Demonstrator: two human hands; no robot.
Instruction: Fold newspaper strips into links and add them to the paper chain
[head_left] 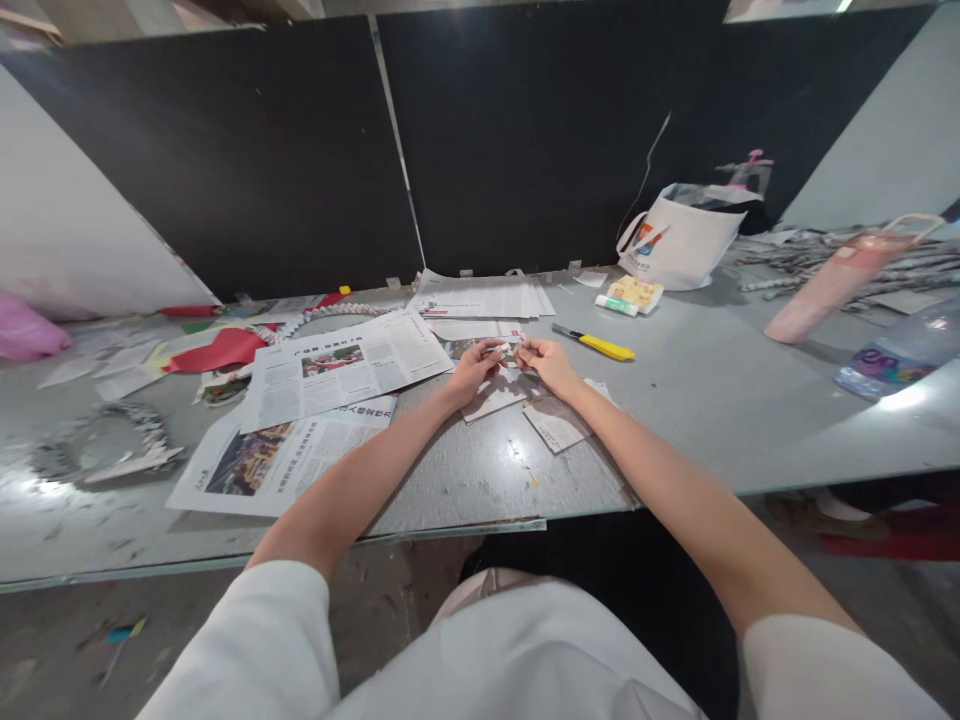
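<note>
Over the middle of the grey table (457, 480), my left hand (475, 370) and my right hand (547, 364) are close together. The fingers of both are closed on a small piece of paper (509, 353), which they partly hide. Under and in front of the hands lie cut newspaper pieces, one (491, 402) nearer the left hand and one (555, 426) below the right wrist. A yellow utility knife (609, 348) rests just right of the right hand, its dark end toward the hand. Printed newspaper sheets (375, 375) spread out beside my left forearm.
More paper sheets (480, 297) lie behind the hands. A glue stick (616, 305), a white bag (679, 240), a pink tumbler (825, 290) and a plastic bottle (892, 360) stand or lie rightward. Leftward are a braided paper ring (154, 425) and red paper (217, 350). A black panel (525, 140) closes the back.
</note>
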